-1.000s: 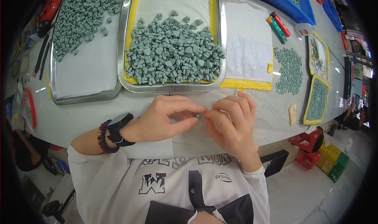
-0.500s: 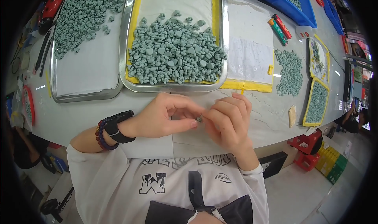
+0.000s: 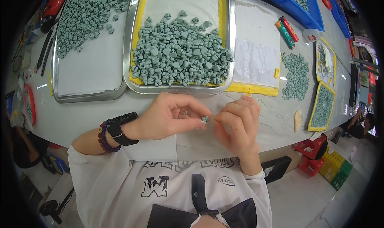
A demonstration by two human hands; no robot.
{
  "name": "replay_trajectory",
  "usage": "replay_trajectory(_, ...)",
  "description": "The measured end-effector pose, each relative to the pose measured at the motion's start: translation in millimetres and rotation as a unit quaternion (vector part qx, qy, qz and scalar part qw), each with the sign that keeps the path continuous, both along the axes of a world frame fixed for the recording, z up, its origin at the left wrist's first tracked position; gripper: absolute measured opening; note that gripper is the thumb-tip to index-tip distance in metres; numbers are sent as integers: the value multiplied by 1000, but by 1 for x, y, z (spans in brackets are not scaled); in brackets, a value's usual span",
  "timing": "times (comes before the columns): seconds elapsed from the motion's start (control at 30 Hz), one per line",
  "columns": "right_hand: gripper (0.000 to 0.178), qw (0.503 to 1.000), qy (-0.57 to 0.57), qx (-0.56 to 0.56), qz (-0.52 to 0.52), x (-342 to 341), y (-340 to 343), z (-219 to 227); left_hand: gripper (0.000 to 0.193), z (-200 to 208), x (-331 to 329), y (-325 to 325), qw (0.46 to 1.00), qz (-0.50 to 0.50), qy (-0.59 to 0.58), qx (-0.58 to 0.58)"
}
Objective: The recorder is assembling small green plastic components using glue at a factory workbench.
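My left hand (image 3: 170,116) pinches a small grey-green piece (image 3: 205,119) between thumb and fingertips. Another tiny piece (image 3: 185,113) shows inside the curl of its fingers. Just right of it, my right hand (image 3: 239,126) is closed, thumb and index finger pressed together; whether anything lies in that pinch is too small to tell. A narrow gap separates the two hands. Beyond them, a metal tray (image 3: 180,90) with yellow-taped edges bears a heap of similar pieces (image 3: 180,54).
A second metal tray (image 3: 90,96) with more pieces stands at left. Loose small pieces (image 3: 295,76) lie on the table at right, near two lighters (image 3: 287,34). Farther right are a yellow-edged tray (image 3: 319,128) and a blue bin (image 3: 308,22); a red dish (image 3: 32,108) sits far left.
My right hand has drawn slightly right, away from the left fingertips. The small piece between the left thumb and fingers now shows more plainly.
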State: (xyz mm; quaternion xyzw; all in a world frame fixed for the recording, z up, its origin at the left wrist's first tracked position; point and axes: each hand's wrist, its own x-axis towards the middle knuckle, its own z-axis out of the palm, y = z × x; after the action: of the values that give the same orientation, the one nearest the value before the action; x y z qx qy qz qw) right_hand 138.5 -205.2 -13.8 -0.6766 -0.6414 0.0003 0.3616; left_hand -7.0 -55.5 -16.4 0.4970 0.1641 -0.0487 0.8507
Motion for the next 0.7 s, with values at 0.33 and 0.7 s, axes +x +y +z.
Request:
replay_trajectory(0.33, 32, 999, 30, -24, -8, -16, 0, 31, 25, 5, 3, 2, 996, 16, 10, -88)
replay_trajectory(0.7, 33, 997, -22, -39, -69, -39, 1, 23, 26, 9, 0, -4, 960, 56, 63, -267)
